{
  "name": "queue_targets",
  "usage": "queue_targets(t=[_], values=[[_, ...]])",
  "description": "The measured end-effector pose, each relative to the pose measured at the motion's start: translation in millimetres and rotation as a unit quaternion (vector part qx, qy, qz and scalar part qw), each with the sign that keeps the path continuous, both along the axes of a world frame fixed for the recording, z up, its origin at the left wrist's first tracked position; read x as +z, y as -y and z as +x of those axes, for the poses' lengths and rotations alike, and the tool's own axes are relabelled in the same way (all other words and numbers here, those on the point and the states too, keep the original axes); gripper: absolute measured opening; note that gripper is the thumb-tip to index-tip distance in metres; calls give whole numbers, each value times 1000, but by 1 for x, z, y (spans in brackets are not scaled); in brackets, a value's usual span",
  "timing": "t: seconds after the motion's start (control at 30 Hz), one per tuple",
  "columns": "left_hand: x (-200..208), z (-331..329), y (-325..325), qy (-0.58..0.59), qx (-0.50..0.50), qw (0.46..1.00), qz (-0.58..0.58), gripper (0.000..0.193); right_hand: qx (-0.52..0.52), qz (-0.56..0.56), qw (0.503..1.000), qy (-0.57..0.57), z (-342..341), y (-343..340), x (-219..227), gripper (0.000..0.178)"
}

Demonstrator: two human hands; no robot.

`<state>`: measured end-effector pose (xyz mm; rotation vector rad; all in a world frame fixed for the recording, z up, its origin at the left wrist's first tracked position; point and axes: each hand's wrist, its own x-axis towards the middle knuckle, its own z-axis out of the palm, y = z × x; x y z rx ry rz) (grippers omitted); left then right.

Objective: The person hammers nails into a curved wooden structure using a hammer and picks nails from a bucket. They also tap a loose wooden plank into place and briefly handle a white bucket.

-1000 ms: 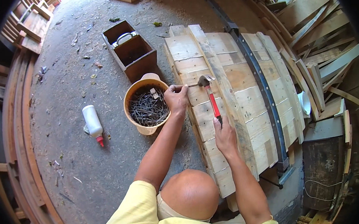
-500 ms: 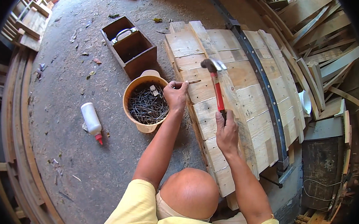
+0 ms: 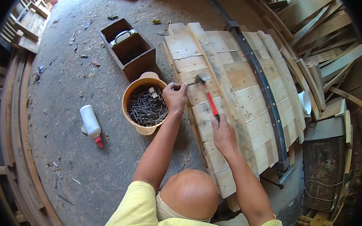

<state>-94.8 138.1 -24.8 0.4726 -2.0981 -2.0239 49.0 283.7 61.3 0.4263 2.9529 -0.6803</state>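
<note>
My left hand [image 3: 175,97] pinches a nail [image 3: 193,83] between thumb and fingertips at the left edge of a panel of pale wooden boards [image 3: 208,121]. The nail points toward the hammer. My right hand [image 3: 224,133] is closed round the dark lower grip of a claw hammer [image 3: 211,102] with a red handle. Its head is slightly blurred and lies right by the nail's end; I cannot tell whether they touch. Beside my left wrist stands an orange-tan two-handled tub [image 3: 145,131], holding many loose nails [image 3: 145,107] and a small wood block [image 3: 153,92].
A long dark metal clamp bar [image 3: 260,81] crosses the panel. Behind the tub is a two-compartment wooden box [image 3: 140,59] with a metal handle. A white glue bottle [image 3: 90,122] with a red cap lies on the floor. Scrap wood [image 3: 330,41] is heaped at right.
The hammer has swung left and down from over the panel's batten to the nail at the left edge. My left hand keeps its pinch on the nail. The view has shifted slightly.
</note>
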Motion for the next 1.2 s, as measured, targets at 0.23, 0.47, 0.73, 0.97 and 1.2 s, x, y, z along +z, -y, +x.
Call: queue_targets(t=[0.23, 0.47, 0.73, 0.97, 1.2], values=[[5, 9, -5, -10, 8, 1000, 20, 19, -9, -121, 982, -142, 11, -4, 18, 40], [-4, 11, 2, -14, 3, 999, 51, 18, 1, -169, 969, -181, 14, 18, 38, 35], [-22, -3, 4, -16, -20, 1000, 0, 22, -30, -132, 988, -68, 11, 7, 0, 38], [-31, -9, 23, -16, -61, 996, 70, 20, -2, -169, 985, -24, 5, -13, 15, 44], [-32, -17, 34, 16, -120, 983, 140, 16, -14, -172, 982, -81, 11, -16, 5, 42]])
